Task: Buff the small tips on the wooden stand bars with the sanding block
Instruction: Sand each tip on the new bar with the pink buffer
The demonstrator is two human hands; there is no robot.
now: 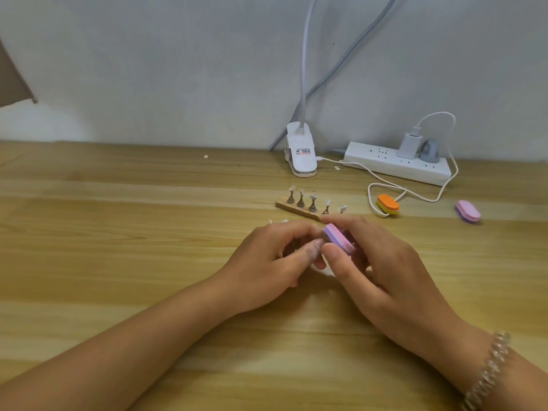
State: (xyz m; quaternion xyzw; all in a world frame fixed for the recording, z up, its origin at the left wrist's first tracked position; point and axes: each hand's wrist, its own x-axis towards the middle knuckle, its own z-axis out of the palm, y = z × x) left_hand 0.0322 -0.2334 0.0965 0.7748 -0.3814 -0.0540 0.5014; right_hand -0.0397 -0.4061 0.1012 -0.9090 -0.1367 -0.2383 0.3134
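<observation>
Right hand (pixel 385 277) grips the pink-purple sanding block (pixel 341 241) between thumb and fingers, tilted, above the table (pixel 118 232). Left hand (pixel 267 268) has its fingers curled and its thumb tip at the block; can't tell what it pinches, if anything. The wooden stand (pixel 296 209) with upright tips (pixel 312 197) lies just behind the hands, and the right fingertips cover its right end. Further right are an orange block (pixel 388 204) and a pink block (pixel 468 211). At the wall are a lamp clip (pixel 301 155) and a power strip (pixel 385 164).

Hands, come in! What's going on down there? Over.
Right grip holds pink sanding block. Left grip curled at block's end, contents hidden. Wooden stand just behind; path clear.
</observation>
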